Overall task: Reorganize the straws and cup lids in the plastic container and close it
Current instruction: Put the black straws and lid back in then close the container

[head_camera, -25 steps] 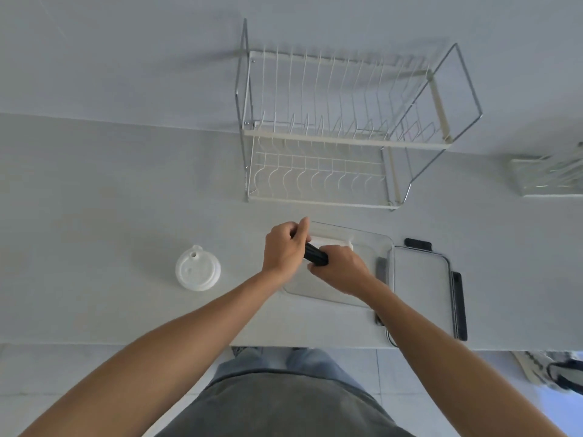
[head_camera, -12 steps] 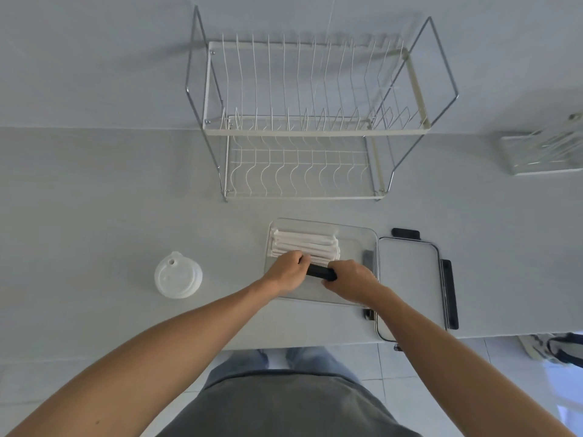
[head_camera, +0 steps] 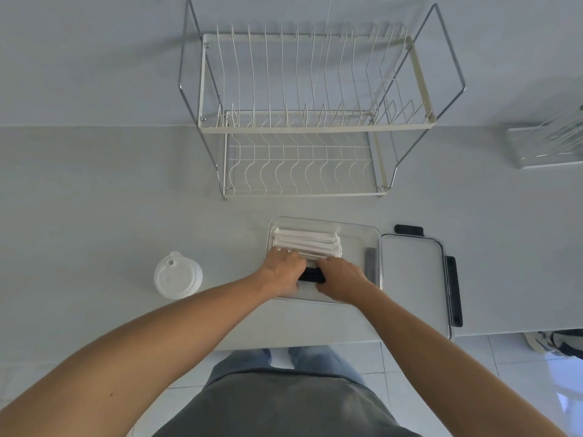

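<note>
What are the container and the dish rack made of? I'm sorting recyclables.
The container looks like clear, glossy plastic: the counter shows through its walls. The dish rack looks like metal: thin white-coated wires in a shiny chrome-like outer frame, though the cream rails could be coated metal or plastic.

Since a second ago, both hands have come down into the plastic container (head_camera: 359, 234), carrying the black item (head_camera: 311, 275) low. The left hand (head_camera: 281, 271) has dropped off the white straws (head_camera: 307, 242), leaving them uncovered.
</note>
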